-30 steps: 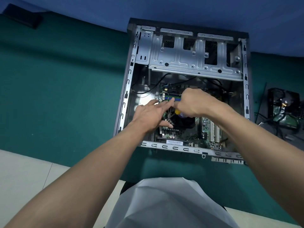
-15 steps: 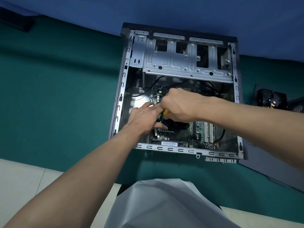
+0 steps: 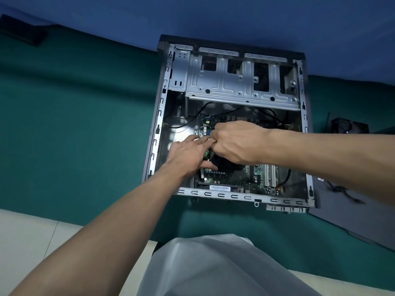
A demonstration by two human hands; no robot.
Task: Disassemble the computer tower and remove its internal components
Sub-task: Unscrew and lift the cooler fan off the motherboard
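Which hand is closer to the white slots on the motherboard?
Right. The right hand sits just up-left of the white slots; the left hand lies farther left, beyond it.

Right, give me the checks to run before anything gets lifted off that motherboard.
1. Access: ok, the computer case lies on its side with the panel off.
2. Cables clear of the motherboard: not ok, a black cable reaches its near right corner.
3. Steadying by the left hand: ok, straight fingers rest beside the black cooler fan.
4. Grip of the right hand: cannot tell, its curled fingers hide whatever they hold.
5. Fan released from the board: cannot tell, both hands cover its mounts.
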